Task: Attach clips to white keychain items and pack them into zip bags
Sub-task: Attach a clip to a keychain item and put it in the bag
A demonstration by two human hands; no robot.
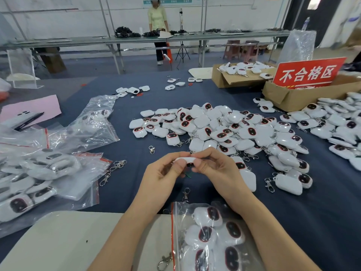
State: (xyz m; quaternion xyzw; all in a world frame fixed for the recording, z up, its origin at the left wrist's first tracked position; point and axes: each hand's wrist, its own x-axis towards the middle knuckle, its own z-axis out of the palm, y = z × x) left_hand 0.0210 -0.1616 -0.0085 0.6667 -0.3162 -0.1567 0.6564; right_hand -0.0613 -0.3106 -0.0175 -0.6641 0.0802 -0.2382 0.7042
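Observation:
Both hands hold one white keychain item [185, 159] edge-on above the dark blue table. My left hand [166, 171] pinches its left end, and my right hand [211, 165] pinches its right end, thumbs on the near side. A big pile of white keychain items [224, 130] lies just beyond the hands. Loose metal clips [118, 164] lie to the left, with another clip [186, 194] below the hands. A zip bag [207, 235] with a red seal lies near the front edge, holding several items. Whether a clip hangs from the held item is hidden.
Filled zip bags [48, 169] are heaped at the left. Cardboard boxes [293, 96] with a red sign [306, 73] stand at the back right, beside more items [336, 124]. A pink sheet with a phone and pen [27, 118] lies far left. A person [157, 28] stands at a far bench.

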